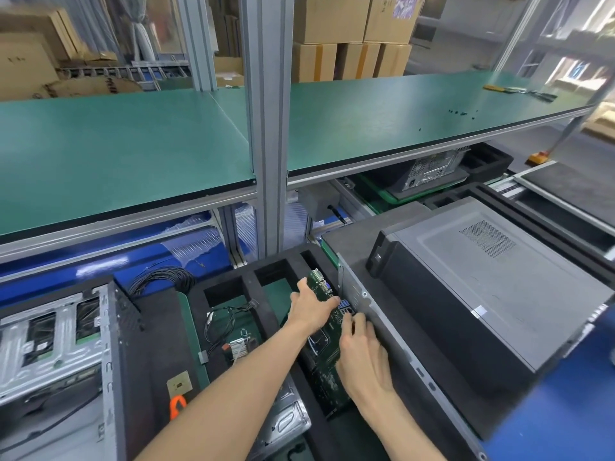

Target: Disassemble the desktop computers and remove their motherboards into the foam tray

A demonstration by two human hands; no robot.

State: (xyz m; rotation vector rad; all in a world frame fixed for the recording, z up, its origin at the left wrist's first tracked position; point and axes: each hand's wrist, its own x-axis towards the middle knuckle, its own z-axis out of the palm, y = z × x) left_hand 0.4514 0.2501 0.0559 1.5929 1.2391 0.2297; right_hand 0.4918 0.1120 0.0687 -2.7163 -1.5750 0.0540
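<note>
Motherboard (324,331), green and dark, stands on edge in a long slot at the right side of the black foam tray (248,289), its port end pointing away from the person. Both hands are on it. The left hand (311,306) lies over the far half, fingers reaching across the top edge with the thumb curled toward the blue ports, gripping the board. The right hand (361,352) lies over the near half, its fingertips curled onto the edge by the ports; how tightly it pinches is hard to tell from this angle. Holding the board at two spots along its length likely keeps it level and upright as it goes down into the narrow slot, so it does not twist or jam.

Just right of the motherboard, an opened grey computer case (392,334) lies alongside the tray, and beyond it a closed black and grey desktop tower (482,271) lies on its side. Left of the motherboard, the tray's wider pockets hold loose black cables (226,322) and a small connector bundle. Further left sits another stripped metal chassis (56,341), with an orange-handled tool (176,405) near its corner. Above everything runs a green worktop (133,151) on aluminium posts.
</note>
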